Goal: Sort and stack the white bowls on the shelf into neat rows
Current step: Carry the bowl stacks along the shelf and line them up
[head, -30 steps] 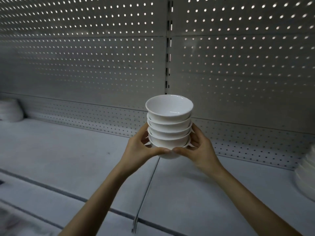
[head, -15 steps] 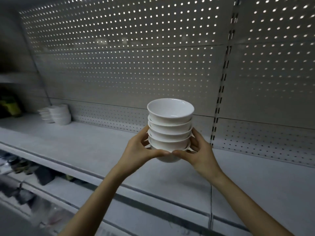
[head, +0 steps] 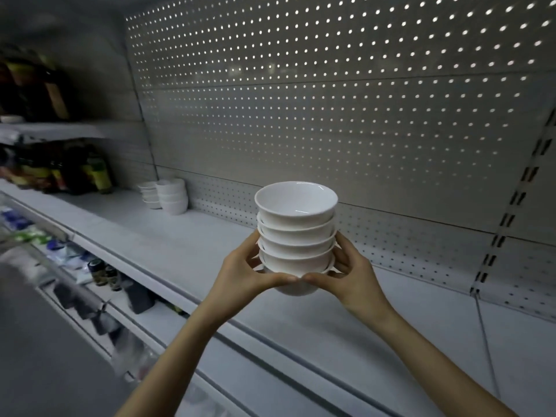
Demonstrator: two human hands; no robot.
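Note:
A stack of several white bowls [head: 296, 233] is held in the air above the grey shelf [head: 192, 236], upright, at the middle of the view. My left hand [head: 245, 273] grips its lower left side and my right hand [head: 350, 273] its lower right, thumbs meeting under the stack's front. Far back on the shelf at the left stand two more stacks of white bowls [head: 171, 195], side by side against the perforated back panel [head: 331, 115].
Dark bottles [head: 75, 173] fill the neighbouring shelf section at the far left, with more on a higher shelf. A lower shelf [head: 99, 281] at the bottom left holds small jars and packets. A slotted upright [head: 508, 218] runs down the right.
The view has swung to the left along the shelf. The far bowl stacks and the bottles have come into sight. My hands keep the same grip on the stack.

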